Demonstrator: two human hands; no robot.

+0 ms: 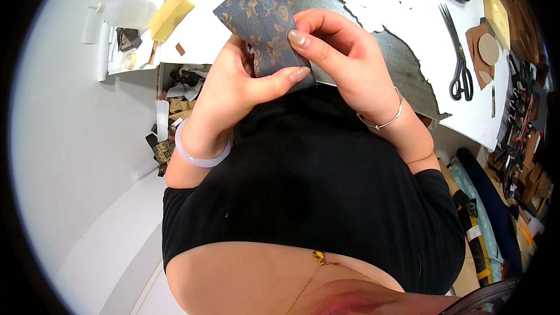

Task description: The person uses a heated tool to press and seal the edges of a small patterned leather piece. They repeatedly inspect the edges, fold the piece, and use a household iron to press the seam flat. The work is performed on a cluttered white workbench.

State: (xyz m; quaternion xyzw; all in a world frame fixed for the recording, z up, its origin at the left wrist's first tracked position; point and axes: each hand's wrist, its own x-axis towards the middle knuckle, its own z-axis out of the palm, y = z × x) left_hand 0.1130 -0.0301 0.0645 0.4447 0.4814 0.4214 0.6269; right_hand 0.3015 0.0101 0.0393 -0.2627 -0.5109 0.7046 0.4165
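Between my hands, above the table's near edge, is a piece of dark blue-grey fabric (259, 14) with a gold-brown floral pattern. It looks folded or looped into a band, tilted up to the left. My left hand (236, 79) grips its lower part, thumb lying across the front and fingers hidden behind. My right hand (344, 52) pinches its right edge between thumb and curled fingers. On the right of the table lie black-handled scissors (458, 58), their blades pointing away from me.
A white table (402, 0) carries a dark, ragged-edged sheet (402, 67). At the left stand a translucent bottle (125, 11) and a yellow block (170, 16). Brown scraps and a round beige disc (488, 48) lie right. Tools crowd the right rim; fabric rolls (484, 198) lean below.
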